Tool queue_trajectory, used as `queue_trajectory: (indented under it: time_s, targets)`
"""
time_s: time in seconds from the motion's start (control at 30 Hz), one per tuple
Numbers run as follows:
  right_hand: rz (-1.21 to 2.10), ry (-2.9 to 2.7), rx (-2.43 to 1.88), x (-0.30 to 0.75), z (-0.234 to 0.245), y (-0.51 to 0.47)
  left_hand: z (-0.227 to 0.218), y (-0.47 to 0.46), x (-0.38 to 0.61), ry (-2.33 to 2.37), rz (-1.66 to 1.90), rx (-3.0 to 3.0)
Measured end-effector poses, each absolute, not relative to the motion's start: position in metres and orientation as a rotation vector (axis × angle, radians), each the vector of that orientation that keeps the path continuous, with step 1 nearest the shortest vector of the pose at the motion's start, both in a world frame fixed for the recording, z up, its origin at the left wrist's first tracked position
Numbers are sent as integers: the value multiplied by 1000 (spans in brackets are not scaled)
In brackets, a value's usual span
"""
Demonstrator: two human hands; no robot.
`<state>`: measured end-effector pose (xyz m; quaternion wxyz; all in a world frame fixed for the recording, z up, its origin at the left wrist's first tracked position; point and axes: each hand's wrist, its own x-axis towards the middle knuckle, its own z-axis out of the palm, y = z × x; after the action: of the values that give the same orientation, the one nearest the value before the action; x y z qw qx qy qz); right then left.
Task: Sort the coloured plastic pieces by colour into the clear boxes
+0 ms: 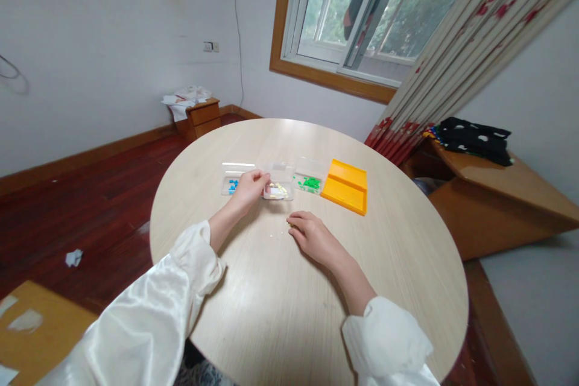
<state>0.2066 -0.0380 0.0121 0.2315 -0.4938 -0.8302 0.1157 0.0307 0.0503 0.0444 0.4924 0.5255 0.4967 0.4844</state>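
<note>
Piece handling appears underway: left hand [252,189] grips the adjacent clear plastic box [284,197], right hand [309,233] pinches a tiny yellowish piece [290,225]; next move apparently demands steady fingertips.

the pieces [312,183] are blue, pale yellow and green, the case [347,176] orange-yellow.

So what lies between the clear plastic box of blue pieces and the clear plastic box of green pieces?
In the head view, a clear plastic box of pale yellow pieces lies there, with the left hand at its left side.
</note>
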Motion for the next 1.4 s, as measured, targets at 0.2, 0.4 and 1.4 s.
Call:
queue_trajectory:
  time_s: [0.2,0.4,1.4]
  targets:
    - [358,-2296,-1356,204,16,-38,45,48,31,1188,1145,1297]
    - [338,-2265,-1351,204,19,-39,42,47,34,1193,1083,1351]
    - [211,-1937,-1402,220,32,-39,30,50,34,1133,1050,1474]
